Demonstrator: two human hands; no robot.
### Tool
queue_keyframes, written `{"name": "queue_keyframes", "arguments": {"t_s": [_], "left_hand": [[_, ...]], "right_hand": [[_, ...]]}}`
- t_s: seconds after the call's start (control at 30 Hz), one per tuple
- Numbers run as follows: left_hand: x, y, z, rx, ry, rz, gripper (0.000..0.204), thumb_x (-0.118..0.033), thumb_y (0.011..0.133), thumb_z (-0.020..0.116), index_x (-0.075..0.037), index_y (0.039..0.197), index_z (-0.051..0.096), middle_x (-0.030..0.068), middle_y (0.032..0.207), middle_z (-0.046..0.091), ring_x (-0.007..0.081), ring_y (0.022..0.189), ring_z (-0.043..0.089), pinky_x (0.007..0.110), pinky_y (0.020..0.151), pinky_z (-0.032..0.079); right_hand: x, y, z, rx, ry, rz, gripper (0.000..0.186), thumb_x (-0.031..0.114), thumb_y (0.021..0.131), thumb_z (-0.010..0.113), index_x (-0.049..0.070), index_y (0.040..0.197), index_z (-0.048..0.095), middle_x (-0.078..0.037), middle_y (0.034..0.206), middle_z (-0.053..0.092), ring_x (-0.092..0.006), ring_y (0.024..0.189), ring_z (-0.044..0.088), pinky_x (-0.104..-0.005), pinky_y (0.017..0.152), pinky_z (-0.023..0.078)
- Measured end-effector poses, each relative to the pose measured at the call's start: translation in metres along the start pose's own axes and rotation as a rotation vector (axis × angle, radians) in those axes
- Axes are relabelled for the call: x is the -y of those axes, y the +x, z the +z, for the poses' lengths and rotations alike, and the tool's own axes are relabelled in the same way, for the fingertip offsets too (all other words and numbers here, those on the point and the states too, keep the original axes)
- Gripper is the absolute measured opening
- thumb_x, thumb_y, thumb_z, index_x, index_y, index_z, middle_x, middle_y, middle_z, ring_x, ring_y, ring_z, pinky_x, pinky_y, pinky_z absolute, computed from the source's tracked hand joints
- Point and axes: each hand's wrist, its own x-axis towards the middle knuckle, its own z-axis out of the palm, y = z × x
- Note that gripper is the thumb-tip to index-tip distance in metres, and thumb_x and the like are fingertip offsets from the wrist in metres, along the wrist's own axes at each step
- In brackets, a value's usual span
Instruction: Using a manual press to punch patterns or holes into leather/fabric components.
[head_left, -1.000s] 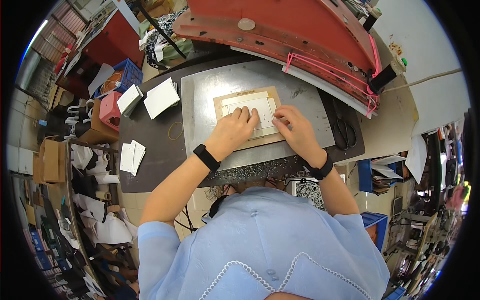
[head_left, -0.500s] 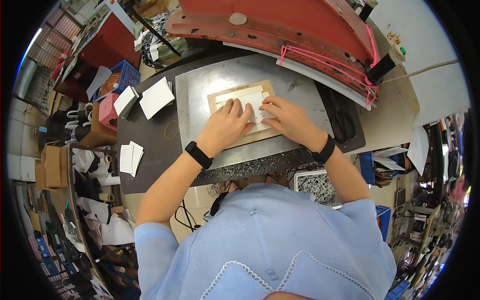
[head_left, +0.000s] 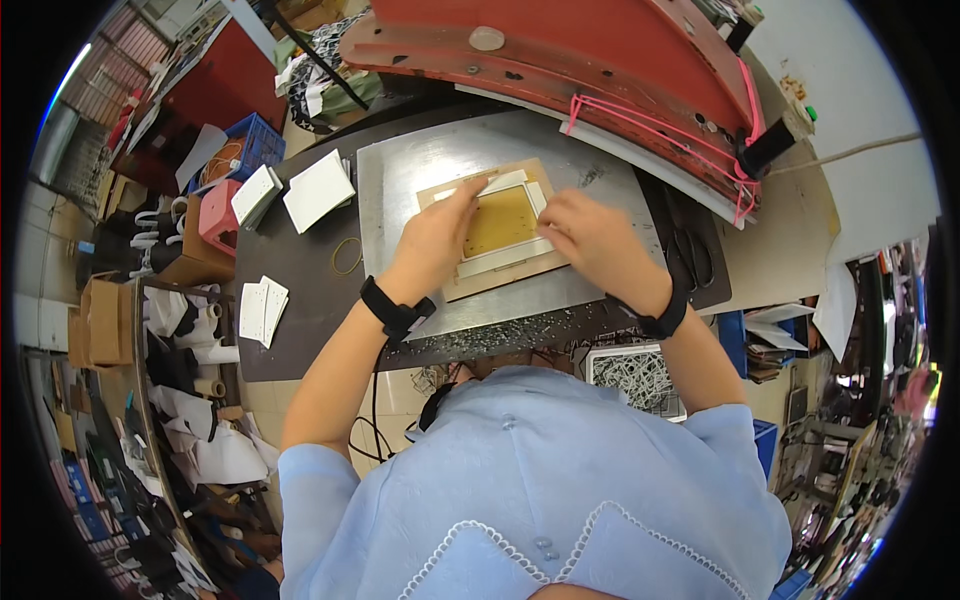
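A tan board [head_left: 545, 262] lies on the metal plate, with a white rectangular frame [head_left: 490, 262] on top and a yellow surface [head_left: 500, 222] showing inside it. My left hand [head_left: 440, 232] is at the frame's left side, its fingers closed at a white sheet [head_left: 508, 182] that is tilted up along the far edge. My right hand [head_left: 590, 235] is at the frame's right side with fingers curled together; whatever they pinch is hidden.
The metal plate [head_left: 400, 180] rests on a dark table [head_left: 300, 330]. White card stacks [head_left: 320, 190] and loose white cards [head_left: 262, 310] lie left, near a rubber band [head_left: 346, 256]. A red machine beam [head_left: 560, 50] spans the far side. Scissors [head_left: 690, 258] lie right.
The white sheet that lay flat under my hands is now tilted up at the far edge, uncovering the yellow surface. My fingers have gone from spread flat to curled.
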Motion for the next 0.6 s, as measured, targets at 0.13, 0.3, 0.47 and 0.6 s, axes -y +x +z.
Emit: {"name": "queue_keyframes", "arguments": {"t_s": [0.13,0.3,0.47,0.6], "left_hand": [[0.010,-0.023,-0.028,-0.399,-0.319,-0.264,0.039,-0.024,0.105,0.049,0.001,0.135,0.050,0.0186,0.089,0.067,0.0193,0.074,0.059,0.031,0.070,0.049],[0.051,-0.092,-0.087,-0.602,0.147,-0.209,0.035,-0.008,0.104,0.046,-0.003,0.138,0.053,0.0172,0.123,0.065,0.0277,0.106,0.065,0.034,0.091,0.049],[0.145,-0.203,-0.111,-0.250,0.756,-0.419,0.047,-0.018,0.097,0.058,-0.001,0.140,0.048,0.0276,0.141,0.049,0.0445,0.131,0.045,0.047,0.109,0.037],[0.144,-0.189,-0.109,-0.246,0.383,-0.399,0.054,-0.026,0.092,0.068,0.001,0.136,0.051,0.0288,0.143,0.045,0.0441,0.133,0.043,0.046,0.110,0.037]], "right_hand": [[0.002,-0.004,0.028,-0.019,-0.029,-0.131,0.013,0.012,0.087,0.067,0.006,0.098,0.066,-0.007,0.102,0.063,-0.0268,0.098,0.062,-0.0371,0.079,0.052],[-0.004,-0.003,0.032,0.002,0.063,-0.051,0.011,0.009,0.085,0.068,0.004,0.094,0.065,-0.007,0.101,0.062,-0.0281,0.099,0.059,-0.0374,0.083,0.049],[0.002,0.016,0.031,0.011,0.101,-0.113,0.010,0.007,0.086,0.065,0.002,0.093,0.062,-0.012,0.100,0.060,-0.0310,0.100,0.056,-0.0377,0.086,0.047],[0.023,0.029,0.013,-0.074,0.308,-0.103,0.009,0.005,0.089,0.064,0.002,0.097,0.060,-0.010,0.103,0.060,-0.0268,0.100,0.057,-0.0336,0.088,0.046]]}}
